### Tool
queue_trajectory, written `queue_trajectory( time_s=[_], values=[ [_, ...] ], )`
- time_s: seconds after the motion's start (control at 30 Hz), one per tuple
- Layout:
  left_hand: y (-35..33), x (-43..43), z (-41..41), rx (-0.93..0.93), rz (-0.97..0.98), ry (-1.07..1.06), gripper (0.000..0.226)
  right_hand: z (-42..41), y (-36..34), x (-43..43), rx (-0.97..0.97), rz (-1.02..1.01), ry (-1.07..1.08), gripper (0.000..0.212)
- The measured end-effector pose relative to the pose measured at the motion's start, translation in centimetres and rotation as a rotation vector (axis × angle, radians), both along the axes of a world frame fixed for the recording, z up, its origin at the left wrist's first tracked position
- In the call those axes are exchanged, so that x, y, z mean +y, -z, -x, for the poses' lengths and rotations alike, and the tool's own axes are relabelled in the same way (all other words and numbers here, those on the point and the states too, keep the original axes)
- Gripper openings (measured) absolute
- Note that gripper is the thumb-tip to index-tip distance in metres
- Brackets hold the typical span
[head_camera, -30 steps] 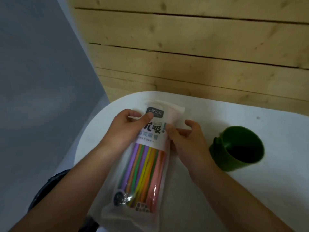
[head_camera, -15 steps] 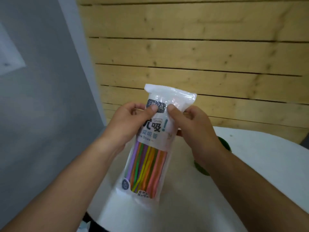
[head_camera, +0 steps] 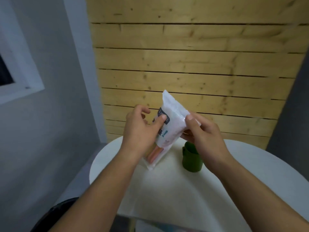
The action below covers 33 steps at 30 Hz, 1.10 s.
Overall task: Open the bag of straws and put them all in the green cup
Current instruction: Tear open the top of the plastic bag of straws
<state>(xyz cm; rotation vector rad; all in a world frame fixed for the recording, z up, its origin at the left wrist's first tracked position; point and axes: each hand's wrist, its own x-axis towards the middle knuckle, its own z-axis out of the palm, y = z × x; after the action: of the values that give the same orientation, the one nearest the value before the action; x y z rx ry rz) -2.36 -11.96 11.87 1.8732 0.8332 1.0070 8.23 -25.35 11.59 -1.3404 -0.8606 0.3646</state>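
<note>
The bag of straws is being held upright and slightly tilted above the white bench, the left hand gripping its printed side and the right hand pinching its other edge, while the green cup is standing on the bench below the right hand.

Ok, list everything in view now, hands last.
white plastic bag: one, white, dark label, held upright by both hands.
coloured straws: count unclear, orange-pink showing, inside the bag.
round green cup: one, green, on the table, partly behind the right wrist.
round white table: one, white, under the hands.
wooden plank wall: one, pale yellow, behind the table.
window frame: one, white, far left.
left hand: one, thumb on the bag's label.
right hand: one, pinching the bag's edge.
</note>
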Motion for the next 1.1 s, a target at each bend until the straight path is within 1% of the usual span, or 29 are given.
queue_trajectory(
  time_s=[0.1, 0.17, 0.23, 0.3, 0.47, 0.6, 0.73, 0.9, 1.0, 1.1],
  values=[
    [0.5, -1.9, 0.3, -0.156, 0.151, 0.157, 0.017, 1.2, 1.6, -0.7, 0.032, -0.025, -0.027, 0.022],
    [0.8, -2.8, 0.8, -0.191, 0.209, 0.231, 0.016, 1.4, 2.3, -1.0, 0.039, -0.01, -0.045, 0.017],
    [0.9, -3.5, 1.3, -0.22, 0.269, 0.28, 0.02, 1.6, 2.5, -1.3, 0.05, -0.006, -0.062, 0.021],
    [1.0, -3.9, 1.7, -0.242, 0.298, 0.316, 0.024, 1.6, 2.4, -1.6, 0.069, -0.031, -0.09, 0.018],
    [1.6, -4.0, 2.0, -0.202, 0.243, 0.353, 0.033, 1.8, 2.4, -1.9, 0.14, -0.018, -0.172, 0.014],
    [2.0, -3.6, 2.4, -0.176, 0.251, 0.357, 0.04, 1.9, 2.8, -2.1, 0.068, 0.024, -0.196, 0.013],
    [2.1, -3.5, 2.5, -0.15, 0.236, 0.35, 0.032, 1.8, 3.0, -2.1, 0.043, 0.023, -0.2, 0.008],
    [1.9, -3.6, 2.8, -0.167, 0.242, 0.377, 0.042, 2.0, 3.1, -2.1, 0.0, 0.016, -0.209, 0.017],
    [2.1, -3.4, 2.8, -0.16, 0.234, 0.358, 0.037, 2.1, 3.2, -1.9, -0.01, 0.031, -0.202, 0.014],
    [2.2, -3.2, 2.9, -0.147, 0.217, 0.361, 0.033, 2.1, 3.2, -1.7, -0.002, 0.024, -0.198, 0.016]
  ],
)
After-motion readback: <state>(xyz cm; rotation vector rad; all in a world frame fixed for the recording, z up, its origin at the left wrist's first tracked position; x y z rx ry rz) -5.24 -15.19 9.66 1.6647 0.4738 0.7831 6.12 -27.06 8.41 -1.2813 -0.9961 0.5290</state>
